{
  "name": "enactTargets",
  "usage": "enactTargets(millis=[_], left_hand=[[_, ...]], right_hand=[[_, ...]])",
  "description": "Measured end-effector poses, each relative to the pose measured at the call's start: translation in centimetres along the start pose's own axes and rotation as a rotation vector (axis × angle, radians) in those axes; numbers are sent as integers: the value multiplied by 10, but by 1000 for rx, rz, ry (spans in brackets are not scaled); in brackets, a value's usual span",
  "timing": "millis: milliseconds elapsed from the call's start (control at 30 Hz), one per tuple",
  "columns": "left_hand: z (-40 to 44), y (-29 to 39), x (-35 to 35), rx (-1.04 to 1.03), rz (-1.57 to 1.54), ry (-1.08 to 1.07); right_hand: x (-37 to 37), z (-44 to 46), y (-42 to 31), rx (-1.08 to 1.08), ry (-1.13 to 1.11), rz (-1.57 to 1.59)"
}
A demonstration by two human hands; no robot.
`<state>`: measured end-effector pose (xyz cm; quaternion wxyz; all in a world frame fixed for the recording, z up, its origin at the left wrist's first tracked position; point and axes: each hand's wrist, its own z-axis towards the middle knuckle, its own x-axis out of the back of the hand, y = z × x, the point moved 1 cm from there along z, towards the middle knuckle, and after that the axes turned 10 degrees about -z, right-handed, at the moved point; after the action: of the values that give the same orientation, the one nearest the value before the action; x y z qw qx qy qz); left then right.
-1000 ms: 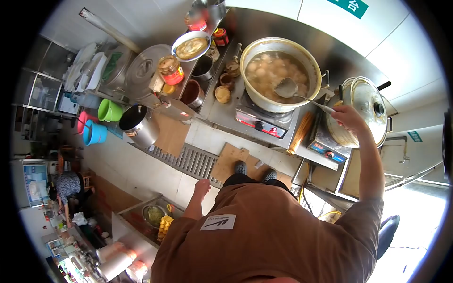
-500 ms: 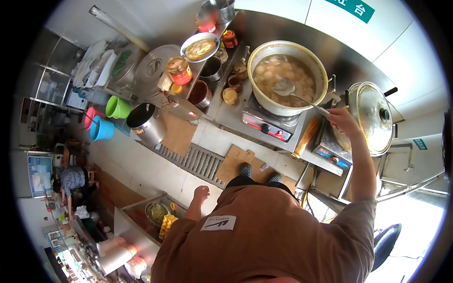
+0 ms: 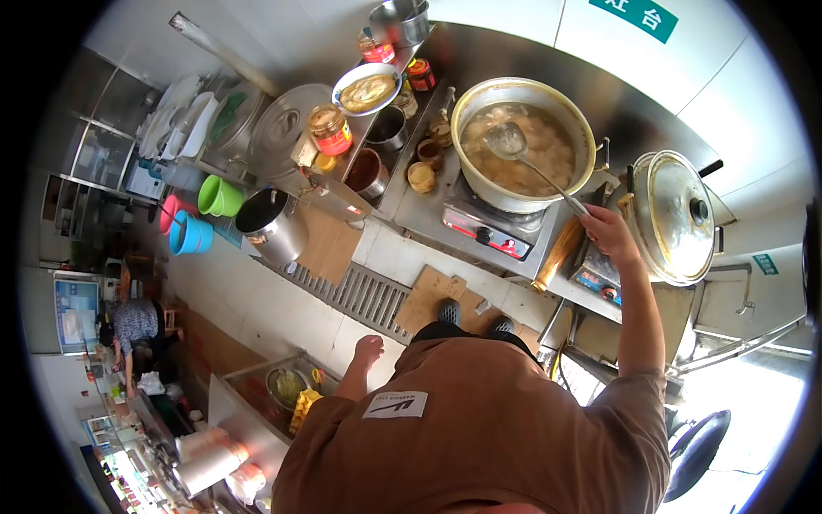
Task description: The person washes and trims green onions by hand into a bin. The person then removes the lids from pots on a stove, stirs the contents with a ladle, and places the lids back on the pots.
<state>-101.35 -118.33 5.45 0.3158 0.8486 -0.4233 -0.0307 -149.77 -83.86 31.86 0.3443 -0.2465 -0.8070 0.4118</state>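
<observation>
My right hand (image 3: 610, 233) is closed around the handle of a long metal ladle (image 3: 507, 141). The ladle's broad head is over the far left part of a large metal pot (image 3: 585, 128), at or just above the liquid. Cloudy broth (image 3: 535, 176) with pale lumps fills much of the pot, which sits on a gas burner (image 3: 485, 233). My left hand (image 3: 370, 349) hangs low beside my body, above the floor, its fingers loosely curled and nothing visible in them.
A lidded pot (image 3: 676, 214) stands right of the burner. Jars, a bowl (image 3: 366, 88) and dark containers crowd the left counter. A tall steel pot (image 3: 272, 224) and coloured buckets (image 3: 190, 233) are lower left. Another person (image 3: 135, 321) is far left.
The ladle head has moved up and slightly left in the pot. My right hand has shifted a little left and down with the handle; my left hand stays nearly in place.
</observation>
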Motion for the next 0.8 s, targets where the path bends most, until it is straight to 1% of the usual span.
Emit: enactTargets(millis=[33, 233, 367, 433, 467, 533, 567, 633, 667, 733, 800], left_hand=[[1, 2, 0, 0, 9, -11], [7, 14, -9, -3, 62, -34], [15, 24, -20, -14, 121, -105], [21, 29, -27, 2, 134, -171], [25, 32, -31, 13, 136, -179], [31, 42, -44, 64, 151, -198], [36, 45, -51, 33, 213, -195], [50, 49, -61, -16, 249, -289], [55, 53, -69, -12, 282, -324], [43, 74, -86, -37, 364, -310], [39, 84, -104, -55, 339, -308]], right_hand=[[0, -4, -2, 39, -2, 44], [11, -39, -7, 80, 62, 35], [29, -85, -7, 22, 185, 50], [42, -118, -1, -39, 269, 167], [51, -135, 3, -24, 315, 147], [65, -175, 9, -65, 405, 227], [73, -197, 9, -97, 447, 240], [90, -237, 21, -209, 601, 233], [97, -254, 31, -217, 675, 234], [112, -289, 49, -244, 800, 240], [128, -319, 78, -264, 867, 360]])
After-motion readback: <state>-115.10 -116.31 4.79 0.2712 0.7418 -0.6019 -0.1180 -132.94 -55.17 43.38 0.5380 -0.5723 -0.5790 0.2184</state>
